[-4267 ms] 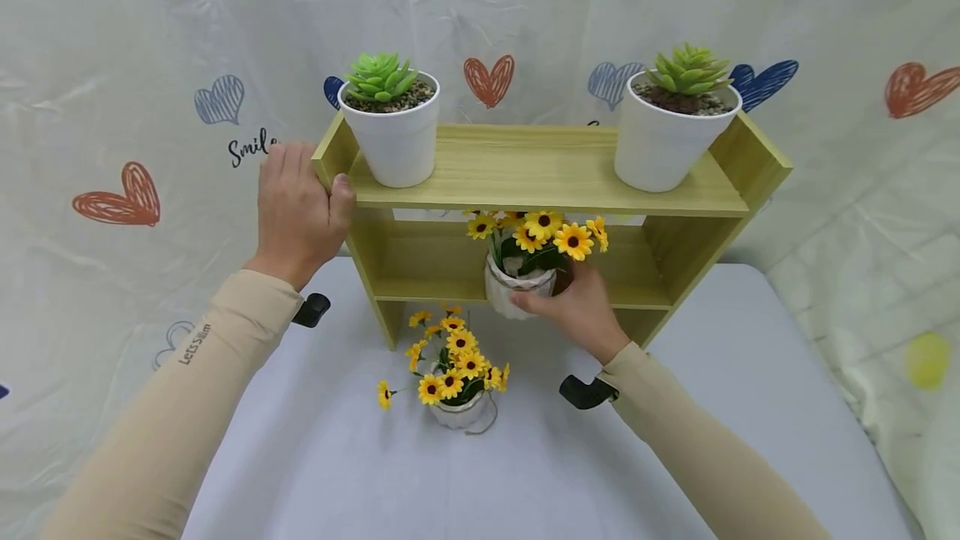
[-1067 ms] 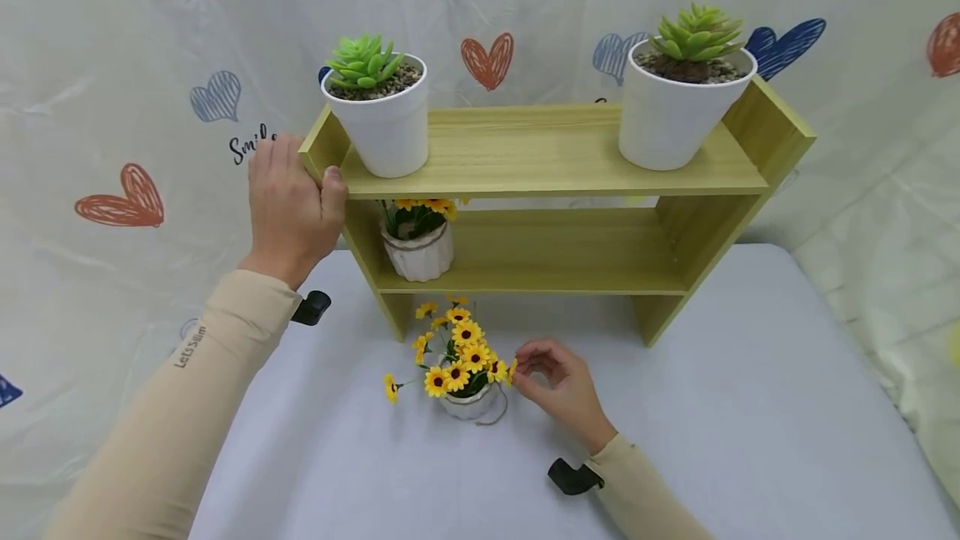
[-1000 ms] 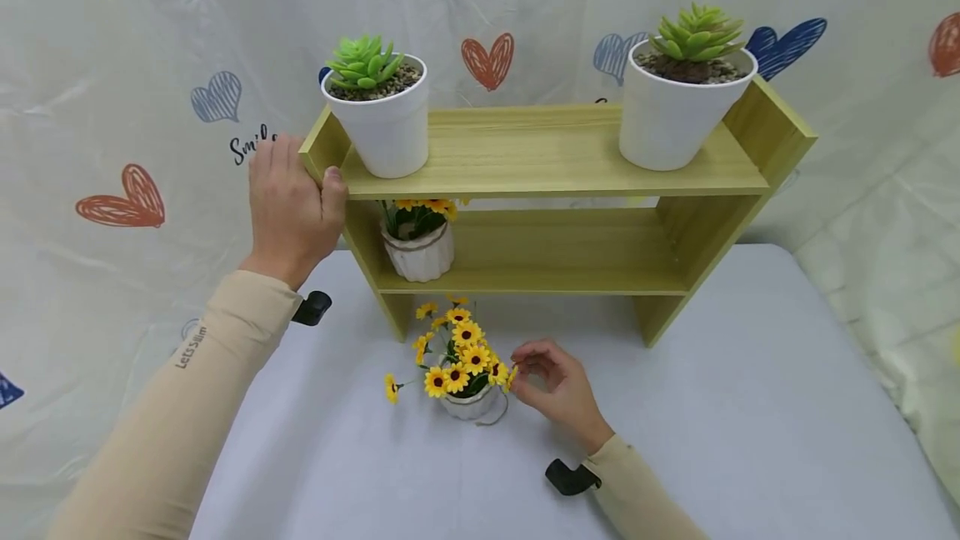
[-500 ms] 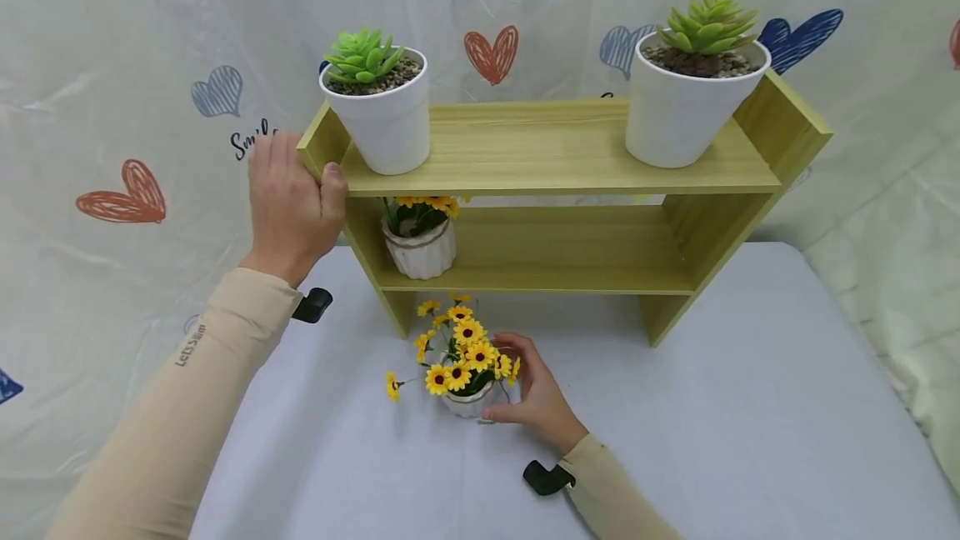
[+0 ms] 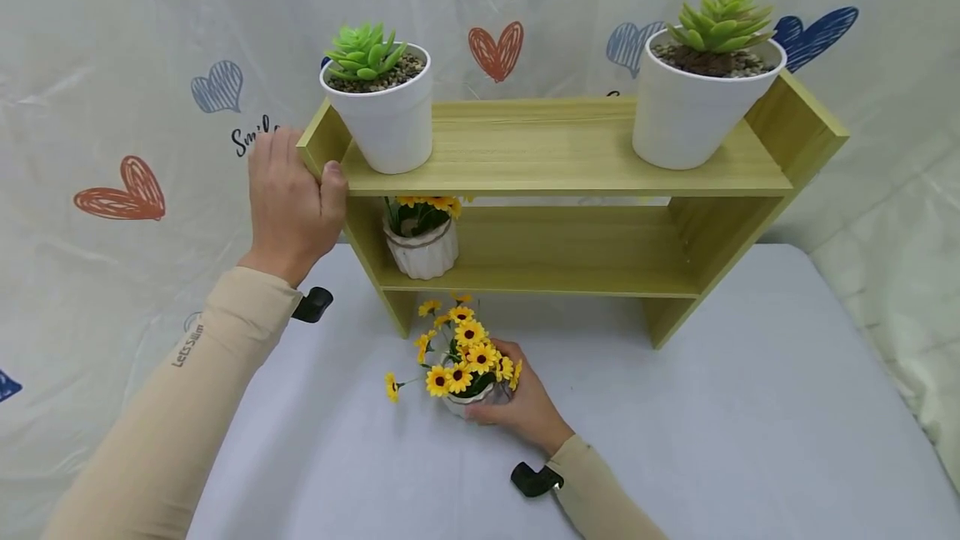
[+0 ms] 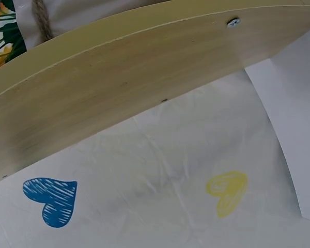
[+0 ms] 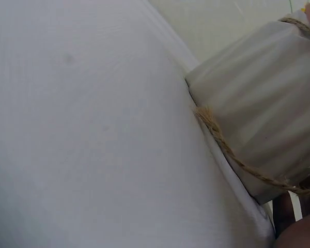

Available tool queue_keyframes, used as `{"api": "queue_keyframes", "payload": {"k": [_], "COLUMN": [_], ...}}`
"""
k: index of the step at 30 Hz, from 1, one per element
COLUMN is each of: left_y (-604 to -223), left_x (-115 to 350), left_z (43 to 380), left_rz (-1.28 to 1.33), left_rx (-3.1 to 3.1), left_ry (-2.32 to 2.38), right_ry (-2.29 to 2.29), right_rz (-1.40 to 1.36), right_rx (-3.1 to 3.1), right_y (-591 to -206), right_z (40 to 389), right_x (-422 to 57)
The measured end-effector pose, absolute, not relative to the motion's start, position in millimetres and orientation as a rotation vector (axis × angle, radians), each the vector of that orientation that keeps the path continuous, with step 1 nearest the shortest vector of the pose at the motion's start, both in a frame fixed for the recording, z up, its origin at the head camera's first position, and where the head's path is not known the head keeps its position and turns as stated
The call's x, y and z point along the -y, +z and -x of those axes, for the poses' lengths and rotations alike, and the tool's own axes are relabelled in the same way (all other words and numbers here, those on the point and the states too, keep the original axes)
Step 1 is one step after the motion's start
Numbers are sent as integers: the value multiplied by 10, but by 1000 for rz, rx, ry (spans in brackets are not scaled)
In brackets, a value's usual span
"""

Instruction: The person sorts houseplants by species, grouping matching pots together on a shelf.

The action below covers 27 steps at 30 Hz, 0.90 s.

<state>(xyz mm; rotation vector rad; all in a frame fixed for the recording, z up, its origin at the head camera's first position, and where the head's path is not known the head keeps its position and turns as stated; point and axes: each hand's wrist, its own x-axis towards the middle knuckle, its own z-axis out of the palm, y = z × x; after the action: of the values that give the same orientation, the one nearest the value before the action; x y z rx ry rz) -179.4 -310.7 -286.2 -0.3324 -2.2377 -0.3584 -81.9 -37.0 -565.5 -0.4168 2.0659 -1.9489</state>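
My left hand (image 5: 291,202) grips the upper left side panel of a two-tier wooden shelf (image 5: 540,148), thumb at the front. On the table before the shelf stands a pleated white flowerpot (image 5: 457,407) of yellow sunflowers (image 5: 467,357). My right hand (image 5: 528,408) holds this pot from the right, thumb at its front and fingers partly hidden behind. In the right wrist view, a loose twine end (image 7: 237,160) hangs along the pot (image 7: 263,98). A similar pot (image 5: 422,252) of sunflowers sits at the left of the lower tier, its blooms partly hidden by the upper board.
On the top tier stand two white pots with green succulents, one at the left (image 5: 393,127) and one at the right (image 5: 693,119). A white cloth covers the table (image 5: 720,423). Behind hangs a pale curtain (image 5: 540,15) printed with hearts.
Earlier my right hand held the other sunflower pot at mid-shelf; that pot now sits at the lower tier's left. The right hand has come down and closed round the table pot. The left hand keeps its grip.
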Motion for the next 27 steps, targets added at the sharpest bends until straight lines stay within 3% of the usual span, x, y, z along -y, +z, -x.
{"api": "queue_keyframes", "payload": {"k": [27], "left_y": [-2842], "left_x": [3097], "left_z": [1756], "left_rz": [345], "left_rx": [2243], "left_ry": [-340], "right_ry": [-1901], "right_rz": [398], "right_rx": [-2127], "right_y": [-5633], "right_z": [801], "right_x": [396]}}
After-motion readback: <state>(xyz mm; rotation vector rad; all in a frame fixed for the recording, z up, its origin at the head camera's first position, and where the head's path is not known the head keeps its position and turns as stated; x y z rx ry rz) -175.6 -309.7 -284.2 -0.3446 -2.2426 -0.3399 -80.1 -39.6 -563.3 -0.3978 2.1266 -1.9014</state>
